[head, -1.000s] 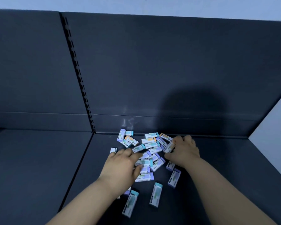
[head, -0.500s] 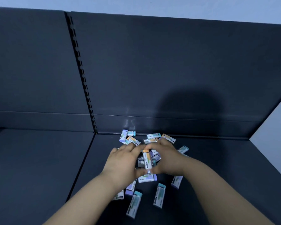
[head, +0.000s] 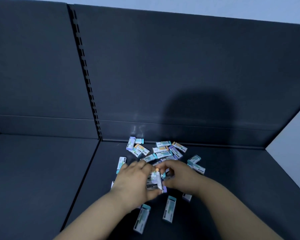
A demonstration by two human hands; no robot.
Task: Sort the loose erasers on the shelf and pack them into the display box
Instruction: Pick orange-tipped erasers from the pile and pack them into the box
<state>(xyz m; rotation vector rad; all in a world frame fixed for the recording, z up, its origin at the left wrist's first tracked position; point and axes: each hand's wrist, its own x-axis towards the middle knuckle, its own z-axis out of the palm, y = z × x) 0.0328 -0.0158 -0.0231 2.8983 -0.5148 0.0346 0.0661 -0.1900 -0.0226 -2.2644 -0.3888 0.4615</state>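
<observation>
dark grey metal shelf (head: 232,170) carries scattered paper-sleeved erasers (head: 161,149); no display box shows. right hand (head: 179,177) pinches one orange-tipped eraser (head: 158,179), long axis pointing away, beside the blurred left hand (head: 132,181), whose grip i cannot tell.

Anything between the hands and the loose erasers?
Nothing visible. Both the left hand and right hand are in the eraser pile on the shelf; the right hand pinches an orange-tipped eraser. No display box is in view, so that path cannot be judged.
</observation>
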